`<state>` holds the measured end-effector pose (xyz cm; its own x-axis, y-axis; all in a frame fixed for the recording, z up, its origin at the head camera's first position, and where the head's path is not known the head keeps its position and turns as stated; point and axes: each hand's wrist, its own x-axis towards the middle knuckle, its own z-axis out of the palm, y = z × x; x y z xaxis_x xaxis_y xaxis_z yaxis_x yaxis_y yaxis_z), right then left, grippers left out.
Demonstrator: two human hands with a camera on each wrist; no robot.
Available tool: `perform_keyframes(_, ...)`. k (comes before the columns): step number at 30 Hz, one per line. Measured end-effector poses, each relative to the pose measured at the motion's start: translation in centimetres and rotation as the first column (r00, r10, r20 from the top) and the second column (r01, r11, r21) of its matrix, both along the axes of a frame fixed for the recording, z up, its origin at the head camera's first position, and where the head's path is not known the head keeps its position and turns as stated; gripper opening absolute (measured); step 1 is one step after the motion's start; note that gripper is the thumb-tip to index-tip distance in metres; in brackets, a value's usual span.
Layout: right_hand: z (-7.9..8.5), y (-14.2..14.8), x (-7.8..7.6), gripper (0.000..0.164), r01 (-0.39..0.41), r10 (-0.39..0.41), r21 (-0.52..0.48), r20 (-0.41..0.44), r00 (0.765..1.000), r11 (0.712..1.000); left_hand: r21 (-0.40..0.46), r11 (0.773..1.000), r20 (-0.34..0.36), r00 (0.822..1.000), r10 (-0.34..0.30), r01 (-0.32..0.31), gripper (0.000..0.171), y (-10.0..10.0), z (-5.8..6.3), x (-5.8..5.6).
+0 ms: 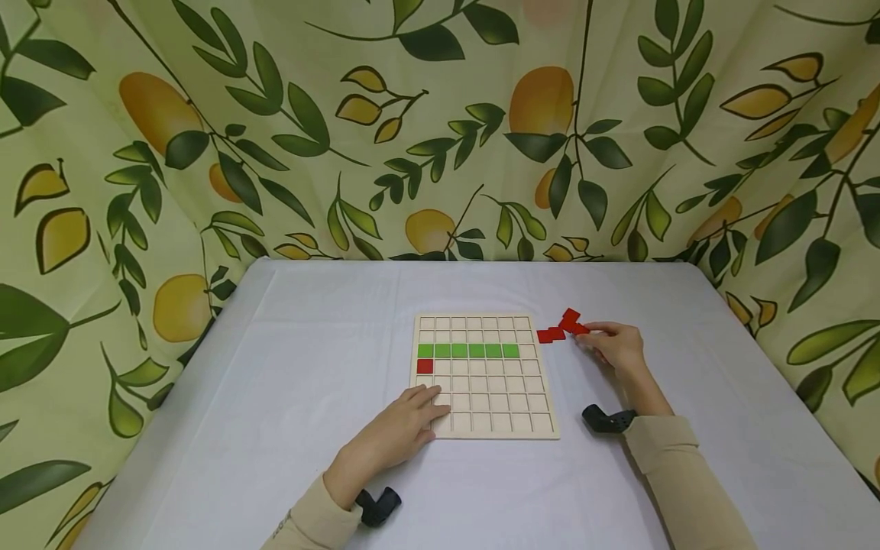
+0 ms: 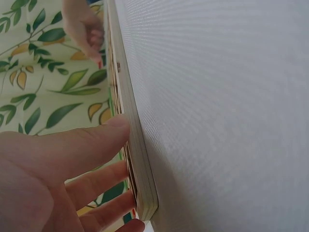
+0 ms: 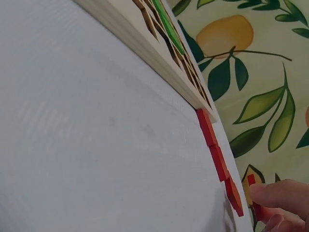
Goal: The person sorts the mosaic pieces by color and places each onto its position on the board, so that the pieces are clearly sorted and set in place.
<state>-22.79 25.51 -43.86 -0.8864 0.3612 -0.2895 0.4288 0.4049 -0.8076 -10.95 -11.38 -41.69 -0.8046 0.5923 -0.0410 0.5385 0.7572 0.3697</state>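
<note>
A pale wooden grid board (image 1: 481, 402) lies flat on the table with a row of green square tiles (image 1: 468, 351) in its cells. Just below the row's left end sits one red tile (image 1: 425, 367). My left hand (image 1: 404, 424) rests on the board's lower left part, fingers spread; in the left wrist view its thumb (image 2: 101, 145) touches the board's edge (image 2: 137, 159). Right of the board, my right hand (image 1: 619, 350) pinches a red square tile (image 3: 254, 195) between thumb and fingers, held above the table. Several loose red tiles (image 1: 552, 334) lie beside the board's upper right corner.
A white cloth (image 1: 275, 367) covers the table. Behind and at both sides hangs a curtain (image 1: 440, 176) with a fruit and leaf print. A black wrist device (image 1: 380, 507) is on the left wrist, another black device (image 1: 608, 419) on the right.
</note>
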Motion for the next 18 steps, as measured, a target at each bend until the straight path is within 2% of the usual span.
perform_keyframes(10,1.2,-1.1,0.7,0.045,-0.086,0.086,0.029,-0.015,0.996,0.996,-0.008,1.0,0.007,1.0,0.003,-0.003,0.04,0.1,-0.3,-0.2)
perform_keyframes(18,1.3,-1.6,1.0,0.046,-0.143,0.145,0.041,-0.05,0.988,0.989,-0.007,1.0,0.004,1.0,0.007,-0.007,0.039,0.0,-0.3,-0.1)
